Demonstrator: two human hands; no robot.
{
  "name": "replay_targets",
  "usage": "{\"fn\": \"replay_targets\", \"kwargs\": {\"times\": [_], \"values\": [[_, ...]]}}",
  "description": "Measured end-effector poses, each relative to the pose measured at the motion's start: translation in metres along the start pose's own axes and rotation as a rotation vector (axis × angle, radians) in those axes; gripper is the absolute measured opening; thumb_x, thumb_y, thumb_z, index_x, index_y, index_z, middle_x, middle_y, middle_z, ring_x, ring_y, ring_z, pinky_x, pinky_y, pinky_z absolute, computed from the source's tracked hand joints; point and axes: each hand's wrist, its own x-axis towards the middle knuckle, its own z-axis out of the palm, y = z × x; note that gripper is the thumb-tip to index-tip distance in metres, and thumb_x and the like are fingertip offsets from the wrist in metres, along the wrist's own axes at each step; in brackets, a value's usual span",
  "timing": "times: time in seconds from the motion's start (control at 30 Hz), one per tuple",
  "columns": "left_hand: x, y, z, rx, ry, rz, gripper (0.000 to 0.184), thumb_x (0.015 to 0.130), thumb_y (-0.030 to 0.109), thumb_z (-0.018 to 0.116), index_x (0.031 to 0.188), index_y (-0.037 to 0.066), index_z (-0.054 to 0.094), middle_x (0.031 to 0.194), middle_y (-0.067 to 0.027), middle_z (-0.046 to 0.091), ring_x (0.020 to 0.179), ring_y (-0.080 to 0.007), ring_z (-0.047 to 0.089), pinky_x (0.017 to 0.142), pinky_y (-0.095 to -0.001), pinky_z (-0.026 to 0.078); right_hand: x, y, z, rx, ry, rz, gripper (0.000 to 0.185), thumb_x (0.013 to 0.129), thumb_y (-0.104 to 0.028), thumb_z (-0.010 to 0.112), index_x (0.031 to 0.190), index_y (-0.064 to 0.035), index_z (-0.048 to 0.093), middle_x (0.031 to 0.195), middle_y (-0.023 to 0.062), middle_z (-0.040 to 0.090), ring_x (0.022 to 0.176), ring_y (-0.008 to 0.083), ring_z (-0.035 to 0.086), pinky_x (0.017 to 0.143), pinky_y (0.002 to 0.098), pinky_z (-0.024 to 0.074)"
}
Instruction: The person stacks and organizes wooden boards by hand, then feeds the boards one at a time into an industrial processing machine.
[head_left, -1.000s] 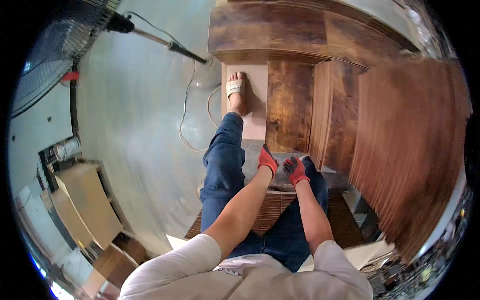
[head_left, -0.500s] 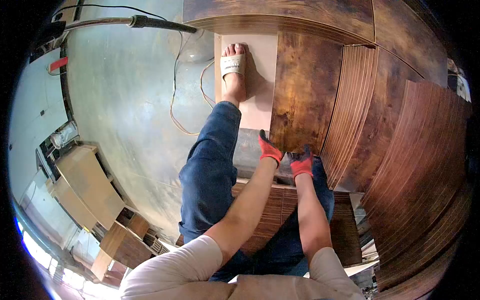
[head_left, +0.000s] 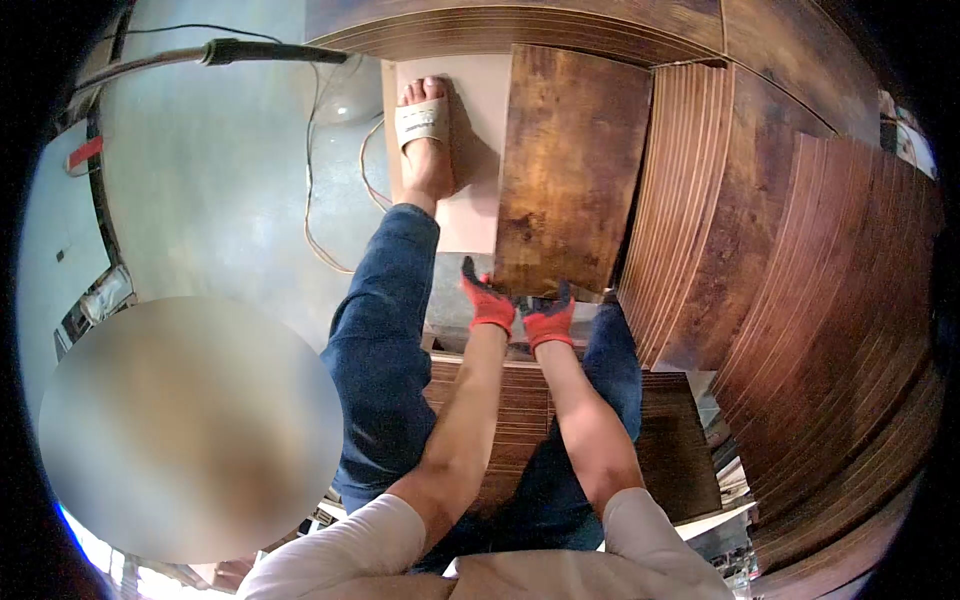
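My left hand (head_left: 487, 302), in a red glove with dark fingers, is at the near left corner of a brown wood-grain board (head_left: 570, 170). Its thumb stretches outward, off the board, while the other fingers are partly hidden at the edge. Close beside it, my right hand (head_left: 549, 318) wears a matching glove and grips the same near edge, thumb up against the top face. A dark gap runs along the board's right side, next to a stack of similar boards (head_left: 685, 190). My sandalled foot (head_left: 425, 135) rests on a pale panel (head_left: 475, 210) to the left.
More stacked brown panels (head_left: 840, 330) rise at the right, and another stack (head_left: 540, 30) crosses the far side. Cables (head_left: 310, 170) lie on the grey floor (head_left: 210, 190) at left. A metal pole (head_left: 170, 65) reaches in from the upper left. A blurred disc hides the lower left.
The camera view has shifted, so everything sits further left. Both hands stay at the board's near edge, and the dark gap on its right side looks wider.
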Motion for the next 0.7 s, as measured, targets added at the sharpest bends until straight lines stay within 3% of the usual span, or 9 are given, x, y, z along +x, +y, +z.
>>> {"fn": "replay_targets", "kwargs": {"times": [0.1,0.2,0.27,0.33,0.4,0.5,0.63,0.7], "values": [[0.009,0.025,-0.003,0.057,0.005,0.062,0.052,0.075,0.063,0.059,0.093,0.015,0.052,0.104,-0.0076,0.057,0.099,-0.0264,0.055,0.092,-0.0448,0.041,-0.003,0.018,0.014,0.031,-0.028,0.156,0.046,0.087,-0.045,0.051,0.120,-0.0139,0.057,0.126,0.0054,0.055,0.118,0.0285,0.048,0.100,0.0500,0.0357],[0.016,0.036,0.009,0.320,-0.280,0.186,0.071,0.080,0.063,0.053,0.126,0.008,0.053,0.119,-0.0117,0.059,0.105,-0.0273,0.055,0.096,-0.0459,0.040,0.004,0.015,0.012,0.021,0.079,0.153,0.046,0.087,-0.046,0.051,0.120,-0.0145,0.056,0.127,0.0048,0.055,0.117,0.0270,0.048,0.100,0.0503,0.0358],[0.027,0.038,0.015,1.256,0.015,0.681,0.068,0.085,0.059,0.048,0.126,0.004,0.052,0.121,-0.0169,0.057,0.111,-0.0307,0.054,0.099,-0.0426,0.038,0.005,0.004,0.015,-0.029,0.218,0.027,0.048,0.086,-0.046,0.052,0.121,-0.0142,0.054,0.127,0.0044,0.054,0.117,0.0252,0.048,0.099,0.0497,0.0360],[0.029,0.041,0.037,1.704,0.243,0.991,0.068,0.088,0.056,0.046,0.126,0.000,0.051,0.124,-0.0205,0.055,0.114,-0.0333,0.052,0.100,-0.0403,0.037,-0.004,-0.019,0.030,-0.212,0.450,-0.212,0.057,0.083,-0.046,0.059,0.127,-0.0120,0.047,0.130,0.0038,0.050,0.118,0.0223,0.046,0.100,0.0472,0.0360],[0.016,0.041,0.085,1.619,0.251,1.093,0.066,0.088,0.054,0.048,0.126,-0.001,0.050,0.124,-0.0214,0.055,0.115,-0.0333,0.052,0.099,-0.0386,0.038,0.002,-0.042,0.025,-0.420,0.517,-0.378,0.056,0.086,-0.043,0.054,0.131,-0.0113,0.042,0.134,0.0043,0.045,0.123,0.0227,0.041,0.103,0.0464,0.0306],[0.011,0.050,0.130,1.159,-0.287,0.812,0.061,0.089,0.048,0.053,0.123,-0.003,0.051,0.123,-0.0212,0.055,0.113,-0.0304,0.053,0.095,-0.0353,0.039,0.023,-0.051,-0.009,-0.792,0.398,-0.514,0.056,0.091,-0.038,0.047,0.137,-0.0102,0.035,0.141,0.0050,0.037,0.129,0.0233,0.033,0.107,0.0452,0.0224],[0.002,0.065,0.136,1.010,-0.533,0.526,0.046,0.094,0.036,0.053,0.120,-0.002,0.055,0.109,-0.0063,0.060,0.100,-0.0146,0.054,0.090,-0.0267,0.041,0.050,-0.047,-0.046,-1.089,0.135,-0.624,0.055,0.096,-0.032,0.038,0.145,-0.0088,0.025,0.149,0.0060,0.026,0.137,0.0241,0.023,0.113,0.0435,0.0115],[0.006,0.065,0.130,1.101,-0.503,0.635,0.054,0.092,0.044,0.053,0.118,-0.004,0.056,0.110,-0.0077,0.060,0.098,-0.0147,0.055,0.088,-0.0265,0.041,0.027,-0.053,-0.032,-1.099,-0.001,-0.620,0.055,0.099,-0.030,0.033,0.148,-0.0089,0.021,0.153,0.0063,0.021,0.140,0.0246,0.017,0.114,0.0441,0.0073]]}}
